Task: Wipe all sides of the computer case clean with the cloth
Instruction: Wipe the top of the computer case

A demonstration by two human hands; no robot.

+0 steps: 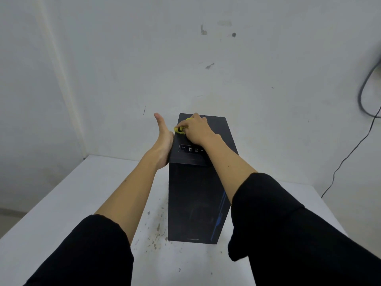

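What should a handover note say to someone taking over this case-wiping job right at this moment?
Right hand: grips the yellow cloth and presses it on the top panel of the computer case, towards the far left corner.
Left hand: flat against the case's upper left side, thumb up, steadying it.
The case stands upright on the white table.
Done: top panel is being wiped; how much is clean cannot be told.
Left: the other sides show no wiping at this moment.

black computer case [192,201] stands upright on the table; small yellow cloth [181,127] bunched on its top
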